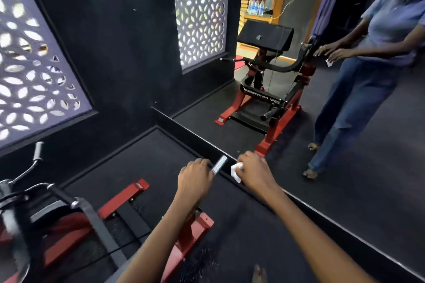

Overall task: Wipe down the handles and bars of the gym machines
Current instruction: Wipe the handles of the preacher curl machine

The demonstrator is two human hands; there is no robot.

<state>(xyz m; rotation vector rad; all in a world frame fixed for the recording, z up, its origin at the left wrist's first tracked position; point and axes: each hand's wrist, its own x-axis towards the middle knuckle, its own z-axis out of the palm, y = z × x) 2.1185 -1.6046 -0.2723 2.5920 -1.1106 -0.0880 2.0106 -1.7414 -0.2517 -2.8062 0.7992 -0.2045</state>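
The left hand (195, 178) was curled round the near part of a silver handle (219, 164), its grip wrapped on the bar. Just to the right of that grip, the right hand (255, 171) pinched a crumpled white cloth (236, 171) beside the bar's bare end, seemingly not yet on it. The handle's long axis ran up and away from the left grip, its free end pointing toward the mirror (322, 133) ahead. To wipe well, the left grip should probably hold the bar steady while the cloth wraps the metal and slides along its length, turning to reach the underside. Below the grip stood the machine's red frame (190, 232) on the floor.
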